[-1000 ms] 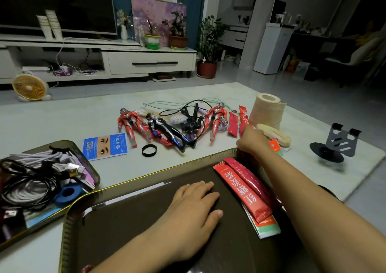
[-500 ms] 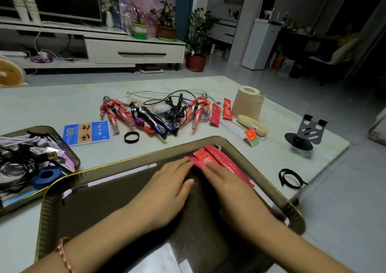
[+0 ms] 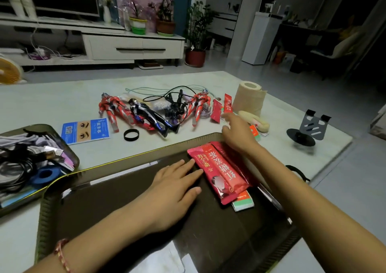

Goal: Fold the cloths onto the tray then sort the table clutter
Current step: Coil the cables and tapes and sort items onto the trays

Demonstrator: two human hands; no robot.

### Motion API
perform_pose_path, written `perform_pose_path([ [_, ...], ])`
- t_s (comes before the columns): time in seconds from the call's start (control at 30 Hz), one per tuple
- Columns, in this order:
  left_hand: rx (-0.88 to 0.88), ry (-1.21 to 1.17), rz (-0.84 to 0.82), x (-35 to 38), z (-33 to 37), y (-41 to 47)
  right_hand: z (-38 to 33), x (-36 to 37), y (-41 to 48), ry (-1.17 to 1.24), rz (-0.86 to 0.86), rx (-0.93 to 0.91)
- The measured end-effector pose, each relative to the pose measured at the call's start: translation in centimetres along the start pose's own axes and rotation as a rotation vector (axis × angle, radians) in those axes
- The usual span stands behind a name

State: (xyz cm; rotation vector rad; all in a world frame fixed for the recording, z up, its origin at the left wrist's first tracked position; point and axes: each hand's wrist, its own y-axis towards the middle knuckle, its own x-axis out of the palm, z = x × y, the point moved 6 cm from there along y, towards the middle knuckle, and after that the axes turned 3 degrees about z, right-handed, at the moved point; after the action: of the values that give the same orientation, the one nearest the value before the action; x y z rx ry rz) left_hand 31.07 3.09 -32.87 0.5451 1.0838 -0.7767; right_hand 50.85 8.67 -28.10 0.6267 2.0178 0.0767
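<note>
A dark tray (image 3: 129, 191) with a gold rim lies before me. Several red sachets (image 3: 219, 172) are stacked at its far right, over a green and white packet (image 3: 243, 203). My left hand (image 3: 175, 187) lies flat on the tray floor, fingertips beside the sachets. Past the tray's far rim, my right hand (image 3: 236, 130) stretches with straight fingers toward two more red sachets (image 3: 216, 114) on the table. It holds nothing.
Toy figures (image 3: 112, 109) and black cables (image 3: 173, 103) lie across the middle of the table, with a black band (image 3: 131, 135) and a blue card (image 3: 85, 131). A paper roll (image 3: 249, 97), a phone stand (image 3: 307, 128) and a second tray (image 3: 69, 145) of cables are nearby.
My right hand left the sachets in the tray and moved out past the rim toward the sachets on the table. My left hand stayed flat on the tray.
</note>
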Motion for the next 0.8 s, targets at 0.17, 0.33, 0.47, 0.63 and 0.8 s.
perform_pose_path([
  [0.17, 0.010, 0.007, -0.033, 0.1, 0.3, -0.2, 1.2, 4.9, 5.7, -0.158, -0.217, 0.033],
  [0.33, 0.006, -0.005, -0.058, 0.2, 0.1, -0.1, 1.4, 7.0, 7.6, -0.323, -0.221, 0.082],
  [0.47, 0.006, 0.005, -0.073, 0.4, 0.1, -0.2, 1.1, 5.8, 7.8, -0.431, -0.057, 0.095],
  [0.63, 0.005, 0.019, -0.080, 0.4, 0.1, -0.2, 1.3, 4.0, 7.0, -0.375, 0.037, 0.120],
  [0.8, 0.007, 0.034, -0.068, 0.3, 0.1, -0.1, 0.8, -1.6, 4.0, -0.149, 0.291, 0.020],
])
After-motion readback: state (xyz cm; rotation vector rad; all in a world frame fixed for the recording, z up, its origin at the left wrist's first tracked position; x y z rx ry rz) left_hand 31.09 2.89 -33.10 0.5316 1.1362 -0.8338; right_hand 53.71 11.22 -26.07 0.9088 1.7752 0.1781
